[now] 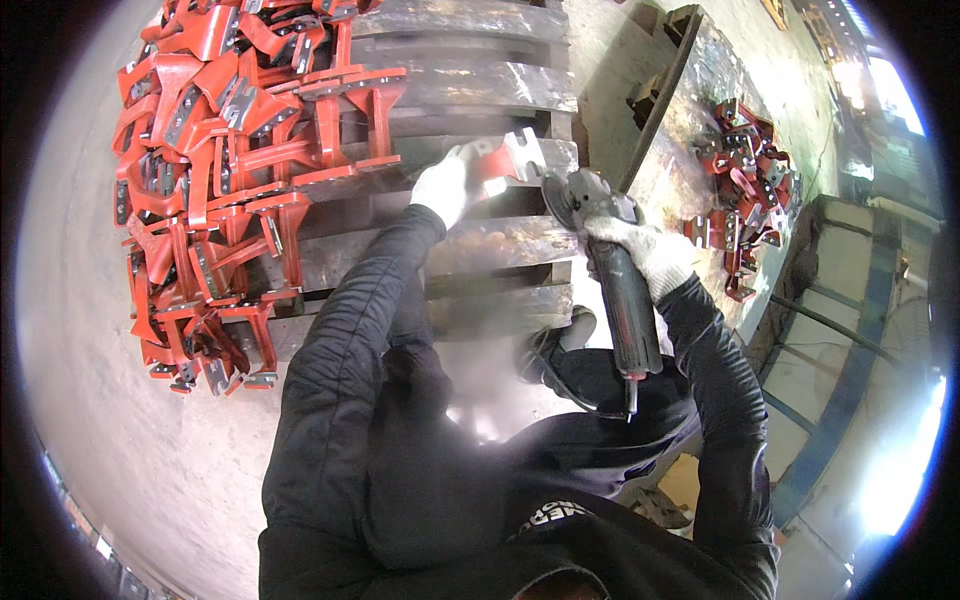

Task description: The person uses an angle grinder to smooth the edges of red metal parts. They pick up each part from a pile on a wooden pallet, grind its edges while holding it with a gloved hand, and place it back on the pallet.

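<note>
My left hand, in a white glove, is closed on a red metal bracket with a bare silvery end pointing right. It holds the bracket above the slatted wooden pallet. In my gloved right hand is a dark angle grinder, its body slanting down toward my leg and its cord leaving the lower end. The grinder's disc is just right of the bracket's bare end; whether they touch I cannot tell. Parts of both hands' fingers are hidden by what they hold.
A large heap of red brackets covers the left of the wooden pallet. More small red and dark parts lie on a worn metal surface at right. Below the pallet's near edge is my dark shoe.
</note>
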